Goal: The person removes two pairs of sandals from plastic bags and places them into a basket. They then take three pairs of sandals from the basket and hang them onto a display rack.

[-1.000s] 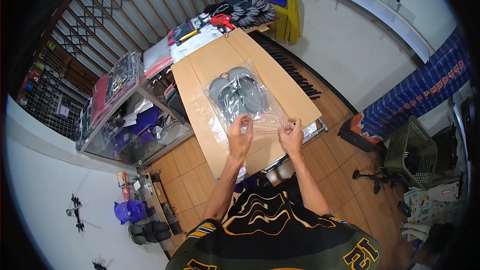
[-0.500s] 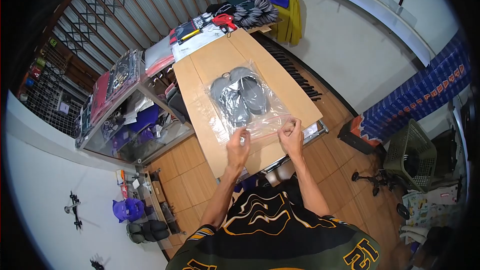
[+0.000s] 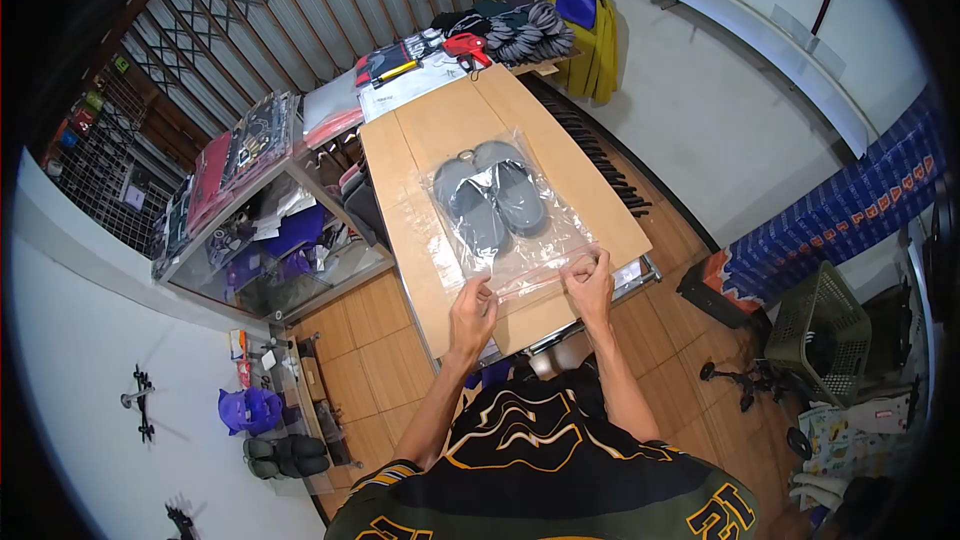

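A pair of grey slippers (image 3: 490, 202) lies inside a clear plastic zip bag (image 3: 541, 243) on the wooden table (image 3: 425, 135). The bag's pinkish zip edge faces me. At that edge's left corner, my left hand (image 3: 472, 313) has its fingers closed in a pinch on the plastic. My right hand (image 3: 589, 285) pinches the same edge near its right corner. Between the two hands the edge runs nearly straight. The fingertips are partly hidden from view.
At the table's far end lie a red tape dispenser (image 3: 467, 48), a yellow-handled cutter (image 3: 398, 72) and several bundled dark slippers (image 3: 530, 32). A glass display case (image 3: 280, 230) stands on the left. To the right are stacked blue boxes (image 3: 830, 215) and a green plastic basket (image 3: 820, 330).
My left hand has moved down slightly and the bag's zip edge now lies straighter between my hands. The whole view has shifted a little as my head moved.
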The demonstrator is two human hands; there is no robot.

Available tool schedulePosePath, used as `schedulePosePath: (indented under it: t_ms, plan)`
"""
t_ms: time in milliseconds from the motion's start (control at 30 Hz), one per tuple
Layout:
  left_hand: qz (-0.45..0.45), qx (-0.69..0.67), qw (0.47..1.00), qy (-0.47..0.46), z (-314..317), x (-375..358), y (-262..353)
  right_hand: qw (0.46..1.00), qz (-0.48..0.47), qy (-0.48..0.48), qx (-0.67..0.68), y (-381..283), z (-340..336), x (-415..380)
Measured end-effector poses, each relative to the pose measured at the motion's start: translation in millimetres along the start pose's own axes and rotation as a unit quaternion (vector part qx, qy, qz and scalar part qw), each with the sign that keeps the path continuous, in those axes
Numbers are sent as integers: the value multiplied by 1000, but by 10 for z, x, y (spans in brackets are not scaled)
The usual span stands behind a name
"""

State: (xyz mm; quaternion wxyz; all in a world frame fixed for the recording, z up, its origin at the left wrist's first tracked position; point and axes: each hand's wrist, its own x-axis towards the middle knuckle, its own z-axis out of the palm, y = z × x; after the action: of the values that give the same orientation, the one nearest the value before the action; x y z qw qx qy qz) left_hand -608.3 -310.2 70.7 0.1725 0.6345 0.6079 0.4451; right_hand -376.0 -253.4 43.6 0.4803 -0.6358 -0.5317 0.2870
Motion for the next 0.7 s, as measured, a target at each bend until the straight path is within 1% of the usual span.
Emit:
schedulePosePath:
  t_ms: [33, 100, 233, 267, 300, 400, 500, 533, 633, 700]
  plan:
    - [-18, -20, 1000, 1, -31, -14, -8, 1000, 3, -1, -1, 16, 5, -5]
    - [11, -7, 999, 51, -158, 68, 1, 1000, 7, -5, -4, 33, 13, 8]
    - [62, -18, 983, 173, -504, 371, 274, 1000, 21, -6, -1, -9, 11, 2]
    - [66, -22, 981, 181, -568, 406, 330, 1000, 17, -1, 2, -19, 15, -5]
    - [78, -24, 980, 181, -570, 402, 337, 1000, 13, 5, 5, -23, 20, -9]
    - [115, -21, 978, 175, -489, 362, 398, 991, 3, 90, 102, 46, 131, -40]
    - [128, -17, 984, 125, -322, 173, 378, 994, -50, 92, -19, 99, 111, -187]
    - [122, -23, 985, 121, -276, 110, 374, 995, -54, 81, 14, -75, 101, -273]
    - [108, -41, 986, 119, -177, -10, 404, 998, -54, -10, -6, -307, 171, -449]
    - [100, -47, 985, 132, -167, -74, 421, 991, -129, -7, -42, -317, 350, -396]
